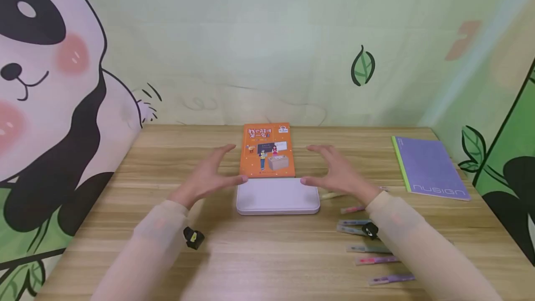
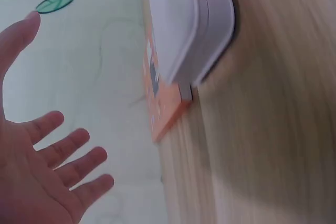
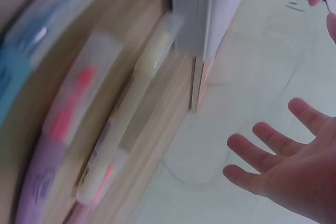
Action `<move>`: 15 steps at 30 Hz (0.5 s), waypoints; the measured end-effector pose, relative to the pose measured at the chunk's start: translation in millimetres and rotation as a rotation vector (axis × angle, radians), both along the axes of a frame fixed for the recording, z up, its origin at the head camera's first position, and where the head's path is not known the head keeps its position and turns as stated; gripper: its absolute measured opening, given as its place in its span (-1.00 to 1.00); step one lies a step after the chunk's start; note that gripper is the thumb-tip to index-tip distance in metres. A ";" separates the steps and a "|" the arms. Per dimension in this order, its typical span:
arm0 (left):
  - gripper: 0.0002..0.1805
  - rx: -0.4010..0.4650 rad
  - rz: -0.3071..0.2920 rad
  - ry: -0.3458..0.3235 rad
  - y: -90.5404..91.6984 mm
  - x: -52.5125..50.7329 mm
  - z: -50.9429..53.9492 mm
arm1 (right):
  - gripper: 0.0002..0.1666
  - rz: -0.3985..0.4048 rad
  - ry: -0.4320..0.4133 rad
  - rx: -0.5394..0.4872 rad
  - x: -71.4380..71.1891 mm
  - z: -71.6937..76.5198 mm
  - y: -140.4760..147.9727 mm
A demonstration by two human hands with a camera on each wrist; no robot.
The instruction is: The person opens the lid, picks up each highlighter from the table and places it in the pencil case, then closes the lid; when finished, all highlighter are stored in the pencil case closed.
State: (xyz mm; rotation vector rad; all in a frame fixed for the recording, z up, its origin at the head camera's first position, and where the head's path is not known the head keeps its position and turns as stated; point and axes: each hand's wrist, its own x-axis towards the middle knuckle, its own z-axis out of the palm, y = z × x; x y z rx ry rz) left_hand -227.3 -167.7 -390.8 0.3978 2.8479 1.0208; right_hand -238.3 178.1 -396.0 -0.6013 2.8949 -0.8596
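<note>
A pale lilac, flat case with rounded corners [image 1: 277, 196] lies on the table in front of an orange book [image 1: 267, 152]. My left hand [image 1: 211, 173] hovers at the case's left, its fingers spread. On the other side, my right hand [image 1: 338, 173] is held in the air with fingers apart. Bare palms show in both wrist views, the left hand [image 2: 42, 182] and the right hand [image 3: 294, 166] each holding nothing. The case's rounded edge [image 2: 207, 30] fills the top of the left wrist view.
Several capped pens, among them a pink pen [image 1: 374, 260] and a purple pen [image 1: 390, 279], lie near and partly under the right forearm. A purple notebook [image 1: 434, 166] with a green spine lies at the right. Behind the wooden table [image 1: 251, 254] hangs a panda-printed backdrop [image 1: 292, 59].
</note>
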 end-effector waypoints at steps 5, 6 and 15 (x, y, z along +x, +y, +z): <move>0.07 0.138 -0.038 -0.033 10.7 5.2 -3.2 | 0.07 0.048 -0.032 -0.064 6.9 -0.7 -8.1; 0.06 0.151 -0.044 -0.037 12.4 5.8 -4.2 | 0.06 0.060 -0.034 -0.073 7.9 -1.5 -9.3; 0.01 0.141 -0.108 -0.065 26.5 10.5 -18.3 | 0.03 0.129 -0.045 -0.011 13.6 -14.3 -18.1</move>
